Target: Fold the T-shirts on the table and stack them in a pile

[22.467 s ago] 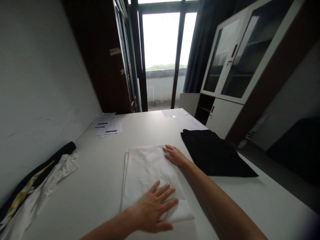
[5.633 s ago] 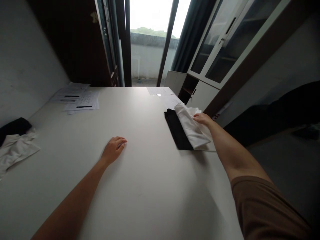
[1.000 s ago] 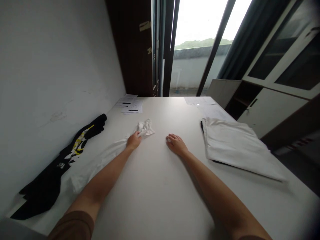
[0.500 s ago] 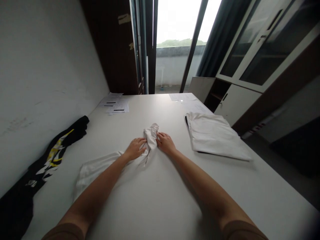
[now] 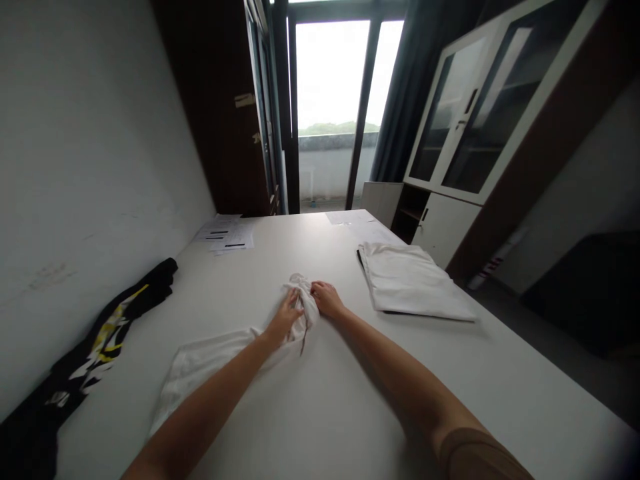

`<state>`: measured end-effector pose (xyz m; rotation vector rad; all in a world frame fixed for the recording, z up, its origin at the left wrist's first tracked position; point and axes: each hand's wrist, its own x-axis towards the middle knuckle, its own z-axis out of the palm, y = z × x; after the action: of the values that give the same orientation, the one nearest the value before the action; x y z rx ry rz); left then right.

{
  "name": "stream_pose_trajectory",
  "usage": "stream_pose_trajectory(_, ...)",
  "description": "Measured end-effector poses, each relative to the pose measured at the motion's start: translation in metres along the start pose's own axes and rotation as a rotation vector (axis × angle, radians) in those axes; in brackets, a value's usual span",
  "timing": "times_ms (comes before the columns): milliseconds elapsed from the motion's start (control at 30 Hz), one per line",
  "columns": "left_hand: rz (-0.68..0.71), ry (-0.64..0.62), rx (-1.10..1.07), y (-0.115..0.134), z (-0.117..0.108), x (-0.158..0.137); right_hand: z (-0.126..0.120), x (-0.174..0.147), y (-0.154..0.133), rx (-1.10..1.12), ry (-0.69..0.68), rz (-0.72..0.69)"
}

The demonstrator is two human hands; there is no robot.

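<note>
1. White garment (image 5: 205,363): lies on the table (image 5: 330,413), left of centre, its far end bunched between both hands.
2. Change: the right hand (image 5: 326,299), apart from the cloth one second ago, now meets the bunch's right edge; the garment is thus handled from both sides.
3. Left hand (image 5: 286,320): fingers bent over the bunch; right fingers curled. Whether either grips firmly cannot be told.
4. Cabinet (image 5: 453,217), far right: lower compartment (image 5: 409,212) open, contents too dark to tell.
</note>
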<state>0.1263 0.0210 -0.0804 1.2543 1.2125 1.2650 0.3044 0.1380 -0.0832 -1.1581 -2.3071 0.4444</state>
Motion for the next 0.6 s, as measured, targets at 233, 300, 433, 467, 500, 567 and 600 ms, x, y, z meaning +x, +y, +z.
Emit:
stream_pose_trajectory(233, -0.118, 0.102, -0.414, -0.001, -0.011, 0.006, 0.014, 0.004, -0.004, 0.532, 0.005, -0.015)
stream_pose_trajectory(300, -0.127, 0.088, -0.413, 0.001, -0.012, 0.006, 0.018, 0.003, -0.009, 0.658, -0.016, -0.024)
stream_pose_trajectory(433, -0.087, 0.092, -0.343, 0.0, -0.012, 0.008, 0.016, -0.001, -0.019, 0.784, -0.143, -0.003)
stream_pose_trajectory(467, -0.048, 0.106, -0.296, -0.001, -0.013, 0.009, 0.015, -0.002, -0.02, 0.799, -0.17, 0.01)
stream_pose_trajectory(500, -0.001, 0.132, -0.239, -0.002, -0.014, 0.01, 0.014, -0.002, -0.021, 0.814, -0.183, 0.022)
stream_pose_trajectory(567, 0.089, 0.21, -0.119, -0.006, -0.018, 0.013, 0.011, -0.002, -0.023, 0.841, -0.157, 0.037)
stream_pose_trajectory(600, 0.125, 0.25, -0.065, -0.008, -0.02, 0.014, 0.01, -0.002, -0.023, 0.856, -0.12, 0.041)
